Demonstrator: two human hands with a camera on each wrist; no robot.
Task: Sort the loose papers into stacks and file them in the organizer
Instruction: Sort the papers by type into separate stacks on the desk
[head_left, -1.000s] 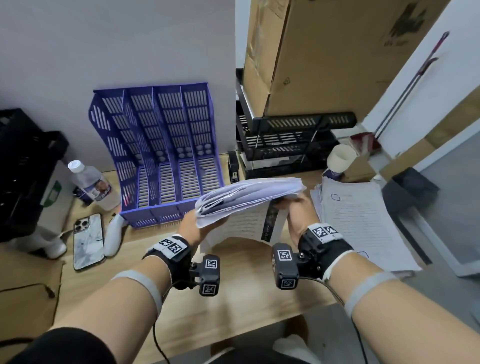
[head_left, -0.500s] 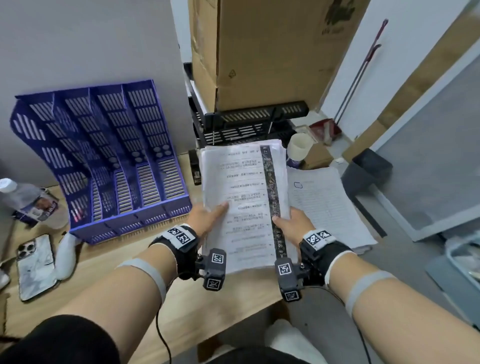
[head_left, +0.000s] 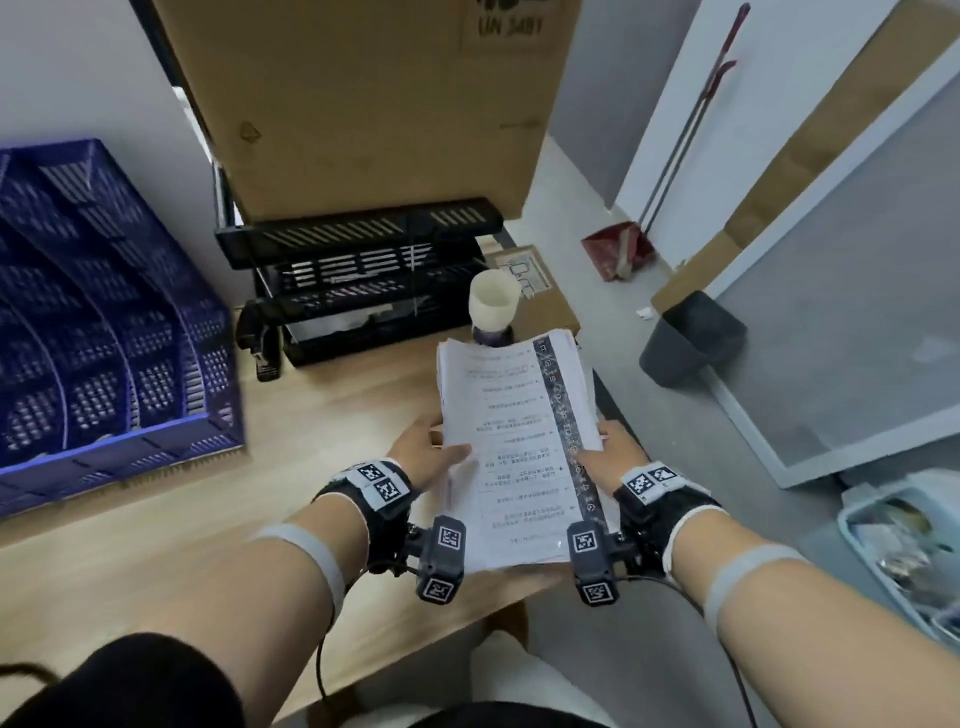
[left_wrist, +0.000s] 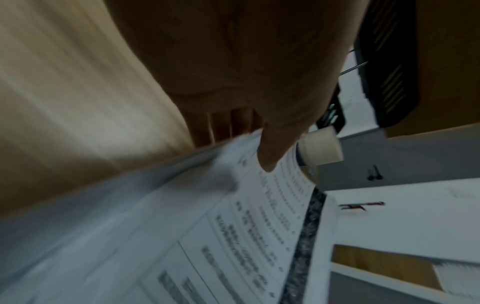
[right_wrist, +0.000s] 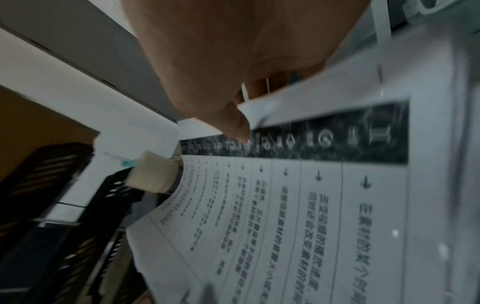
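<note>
white papers (head_left: 511, 452) dark side band; blue slotted organizer (head_left: 104, 332); cream cup (head_left: 493, 299).

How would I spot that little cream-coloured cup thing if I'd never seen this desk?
Start at the big cardboard box at the back of the wooden desk. Below it sits a black tiered paper tray. Just right of that tray, beyond the far edge of the held paper stack, stands the cream cup, upturned on something dark: the only pale round thing there.

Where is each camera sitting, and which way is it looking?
Head: on the person's head, looking down at the desk; both forearms, left hand and right hand grip the paper stack.
Left wrist: along the left hand; thumb on the stack.
Right wrist: along the right hand; thumb on the stack.
Shared: the stack and white cup.
</note>
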